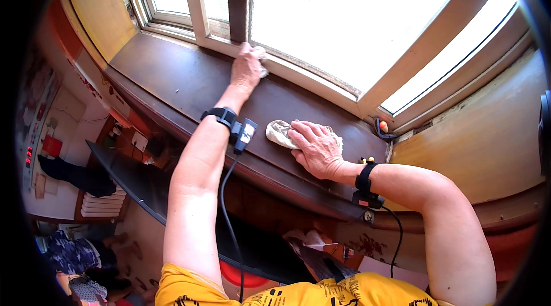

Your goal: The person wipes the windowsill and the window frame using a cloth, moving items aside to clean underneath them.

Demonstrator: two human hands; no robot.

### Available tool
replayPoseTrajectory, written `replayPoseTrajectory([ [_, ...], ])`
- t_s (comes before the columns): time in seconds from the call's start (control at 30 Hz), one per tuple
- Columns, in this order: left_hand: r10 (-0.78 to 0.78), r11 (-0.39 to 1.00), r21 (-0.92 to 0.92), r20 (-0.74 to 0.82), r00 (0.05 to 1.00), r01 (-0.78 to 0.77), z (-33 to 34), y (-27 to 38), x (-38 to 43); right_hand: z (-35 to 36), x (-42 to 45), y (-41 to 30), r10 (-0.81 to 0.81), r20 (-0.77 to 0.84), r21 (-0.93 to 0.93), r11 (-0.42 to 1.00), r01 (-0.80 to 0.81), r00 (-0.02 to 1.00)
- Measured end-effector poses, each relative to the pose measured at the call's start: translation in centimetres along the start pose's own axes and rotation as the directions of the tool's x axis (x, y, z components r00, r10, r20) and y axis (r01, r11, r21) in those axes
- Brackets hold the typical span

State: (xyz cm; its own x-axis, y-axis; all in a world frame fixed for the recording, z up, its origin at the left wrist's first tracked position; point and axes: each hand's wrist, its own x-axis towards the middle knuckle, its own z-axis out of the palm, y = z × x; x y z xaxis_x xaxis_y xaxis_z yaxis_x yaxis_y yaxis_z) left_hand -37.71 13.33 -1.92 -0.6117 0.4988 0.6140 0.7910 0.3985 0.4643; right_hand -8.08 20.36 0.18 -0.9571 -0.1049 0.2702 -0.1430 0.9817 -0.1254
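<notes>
My left hand (246,67) reaches to the lower rail of the window frame (301,77), at the foot of a dark upright (239,5). A crumpled whitish cloth (263,69) shows at its fingers, mostly covered by them. On the dark brown windowsill (198,76), my right hand (316,149) lies over a folded off-white rag (280,133) and presses it against the surface. Part of the rag sticks out left of the fingers, and a little shows past the far side.
In the sill's right corner sit a dark bracket-like piece and a small orange-and-yellow object (383,125). Below the sill is a large black panel (267,237). Cables (224,202) hang from both wrist devices. At lower left, other people (82,258) are partly visible.
</notes>
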Motion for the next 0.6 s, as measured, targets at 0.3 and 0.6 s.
replayPoseTrajectory([
  [0.3,0.001,-0.132,-0.741,0.664,0.747,0.659,-3.6,0.7,-2.6,0.1,0.0,-0.2,-0.016,-0.053,0.019,1.0,0.017,0.998],
  [0.6,-0.143,0.122,-0.603,0.776,0.615,0.789,-4.9,1.0,-5.2,0.6,-0.4,0.0,0.014,-0.059,0.032,0.999,-0.012,0.998],
])
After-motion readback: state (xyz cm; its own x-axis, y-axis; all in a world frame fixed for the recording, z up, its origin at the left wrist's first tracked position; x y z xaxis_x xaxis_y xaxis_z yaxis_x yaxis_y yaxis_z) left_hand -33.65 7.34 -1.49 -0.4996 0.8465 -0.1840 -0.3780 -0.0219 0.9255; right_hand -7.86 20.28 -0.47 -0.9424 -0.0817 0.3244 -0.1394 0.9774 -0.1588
